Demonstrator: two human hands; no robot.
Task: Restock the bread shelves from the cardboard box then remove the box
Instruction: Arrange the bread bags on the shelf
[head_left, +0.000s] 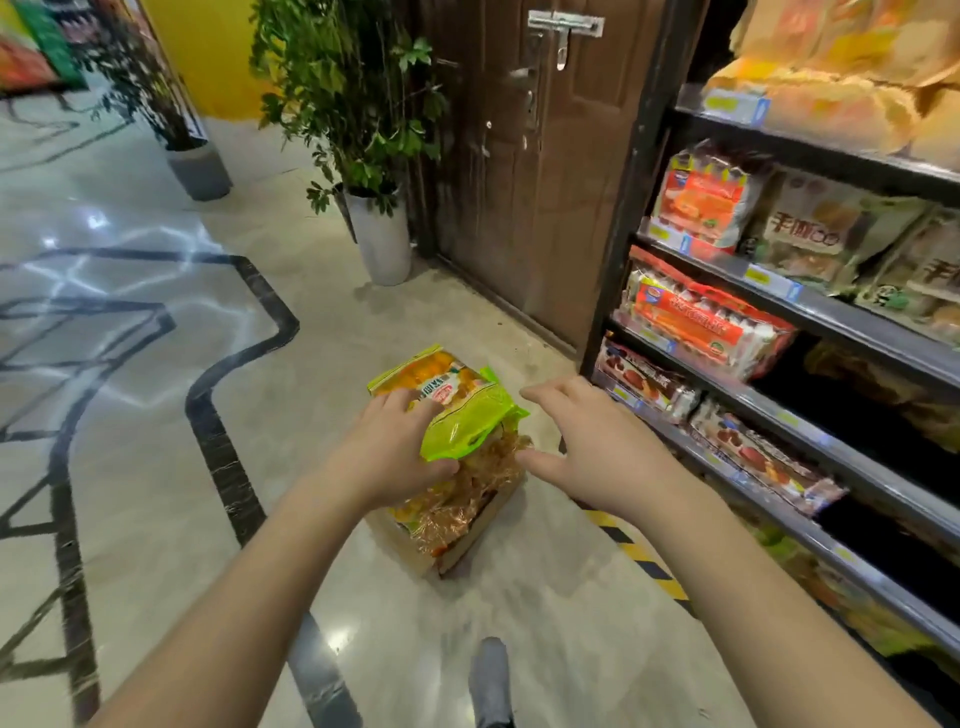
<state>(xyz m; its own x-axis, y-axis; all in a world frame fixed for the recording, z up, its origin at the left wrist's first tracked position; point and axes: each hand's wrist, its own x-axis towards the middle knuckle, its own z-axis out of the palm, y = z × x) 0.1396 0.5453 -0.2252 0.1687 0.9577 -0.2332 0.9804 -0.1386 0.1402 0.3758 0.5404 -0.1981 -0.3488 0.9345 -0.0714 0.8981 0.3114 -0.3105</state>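
Note:
A cardboard box (470, 535) sits on the floor beside the shelves, filled with clear-wrapped bread packs (467, 493). On top lies a green and yellow bread bag (457, 400). My left hand (395, 447) rests on that bag's left side, fingers curled over it. My right hand (587, 441) hovers just right of the bag with fingers spread, holding nothing. The bread shelves (810, 426) stand to the right, with dark gaps on the lower tiers.
A brown door (540, 182) stands behind the box. A potted plant in a white pot (379, 239) is at the door's left, another pot (200, 171) farther back. Yellow-black floor tape (639, 551) runs along the shelf base. My shoe (488, 680) is at the bottom.

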